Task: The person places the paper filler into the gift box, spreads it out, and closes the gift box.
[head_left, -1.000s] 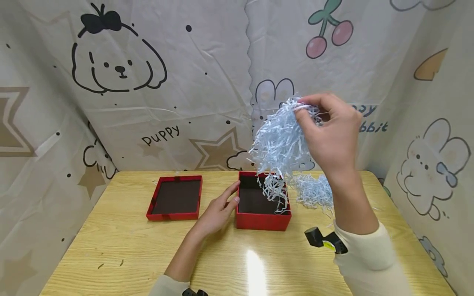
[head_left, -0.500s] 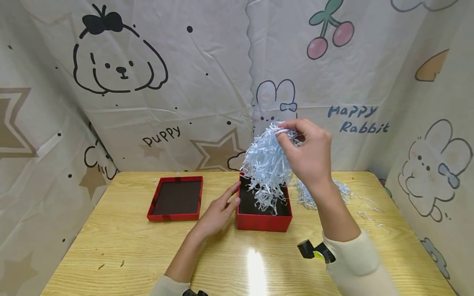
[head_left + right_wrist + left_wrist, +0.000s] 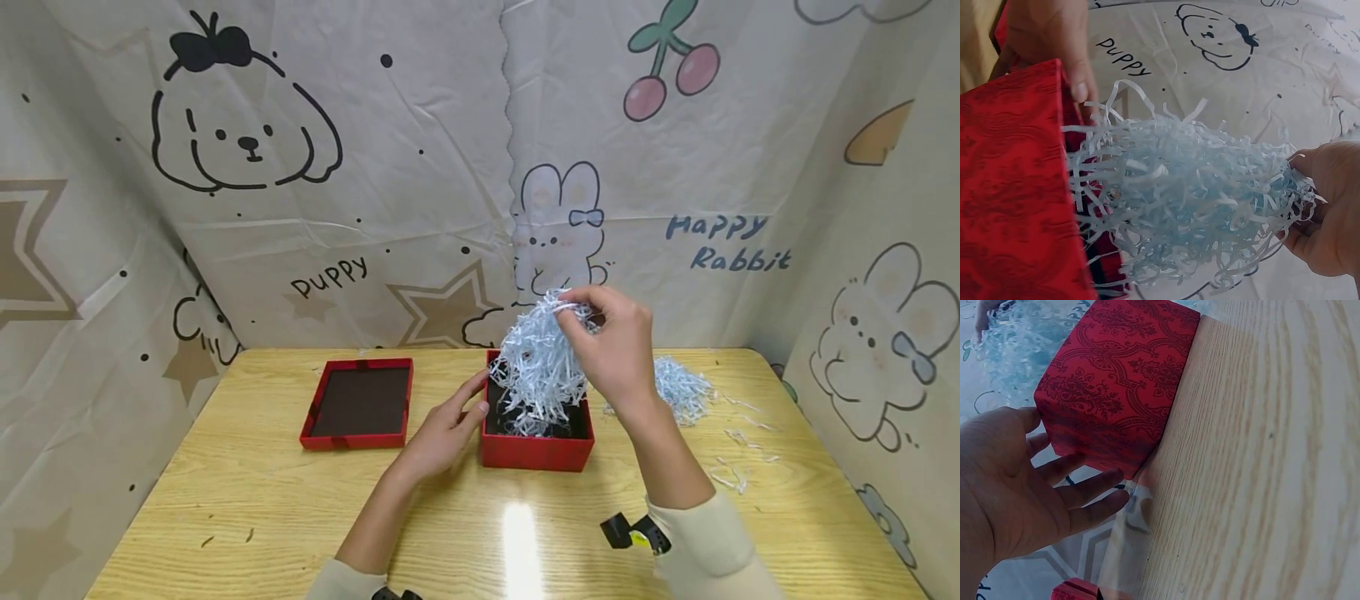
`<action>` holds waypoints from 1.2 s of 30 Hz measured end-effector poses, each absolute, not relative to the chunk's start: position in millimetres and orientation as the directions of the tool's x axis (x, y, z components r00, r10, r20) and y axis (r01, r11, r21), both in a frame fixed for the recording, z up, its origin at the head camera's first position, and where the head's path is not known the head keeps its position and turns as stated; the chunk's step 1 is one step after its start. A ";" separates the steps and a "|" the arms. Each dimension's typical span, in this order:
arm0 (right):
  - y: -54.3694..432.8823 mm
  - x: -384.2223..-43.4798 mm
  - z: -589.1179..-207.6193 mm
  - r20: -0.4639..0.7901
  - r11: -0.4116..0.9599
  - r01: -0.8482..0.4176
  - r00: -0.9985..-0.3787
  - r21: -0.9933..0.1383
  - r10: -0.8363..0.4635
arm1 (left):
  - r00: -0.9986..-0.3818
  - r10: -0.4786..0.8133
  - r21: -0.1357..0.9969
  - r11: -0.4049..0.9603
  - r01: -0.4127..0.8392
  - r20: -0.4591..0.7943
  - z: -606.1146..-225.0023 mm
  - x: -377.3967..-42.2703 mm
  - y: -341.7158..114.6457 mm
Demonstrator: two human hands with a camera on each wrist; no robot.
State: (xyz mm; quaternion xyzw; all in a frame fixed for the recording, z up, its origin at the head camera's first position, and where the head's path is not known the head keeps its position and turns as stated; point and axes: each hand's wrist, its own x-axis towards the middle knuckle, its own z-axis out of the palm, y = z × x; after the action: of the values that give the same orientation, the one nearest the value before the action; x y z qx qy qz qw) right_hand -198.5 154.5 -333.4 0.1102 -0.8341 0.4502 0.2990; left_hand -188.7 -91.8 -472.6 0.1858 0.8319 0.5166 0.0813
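Note:
A clump of pale blue shredded paper (image 3: pixel 542 358) hangs from my right hand (image 3: pixel 617 346), pinched at its top between thumb and fingers. Its lower strands dip into the red box (image 3: pixel 536 452), which has a dark inside. In the right wrist view the shredded paper (image 3: pixel 1191 187) spreads across the box's mouth. My left hand (image 3: pixel 442 433) lies against the box's left side with fingers extended. The left wrist view shows that hand (image 3: pixel 1041 487) touching the box's patterned red wall (image 3: pixel 1116 381).
The box's red lid (image 3: pixel 356 402) lies inside up on the table (image 3: pixel 262 500), left of the left hand. A second pile of shredded paper (image 3: pixel 681 390) sits right of the box, partly behind the right wrist. Loose strands (image 3: pixel 731 475) are scattered nearby. A printed cloth (image 3: pixel 420 208) hangs behind.
My right hand has moved down and left, lowering the clump of shredded paper from above the box until its strands reach inside. The left hand has stayed at the box's side.

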 end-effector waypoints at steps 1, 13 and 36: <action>155.1 -198.6 -336.6 0.593 0.569 -0.447 -0.800 -0.690 0.089 | -0.918 0.393 0.890 0.398 0.222 0.054 -472.6 -188.7 -91.7; 147.1 -200.2 -373.1 0.531 0.550 -0.401 -0.842 -0.733 0.094 | -0.923 0.381 0.899 0.386 0.206 0.048 -473.0 -187.3 -94.4; 141.3 -191.9 -422.5 0.376 0.569 -0.267 -0.923 -0.777 0.081 | -0.919 0.391 0.895 0.395 0.206 0.039 -471.6 -186.8 -92.6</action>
State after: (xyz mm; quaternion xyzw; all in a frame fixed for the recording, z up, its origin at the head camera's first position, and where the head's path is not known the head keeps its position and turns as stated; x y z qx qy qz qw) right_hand -191.9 141.3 -422.5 0.0538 -0.8655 0.4609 0.1889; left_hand -186.8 -92.6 -471.6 0.1797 0.8305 0.5196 0.0892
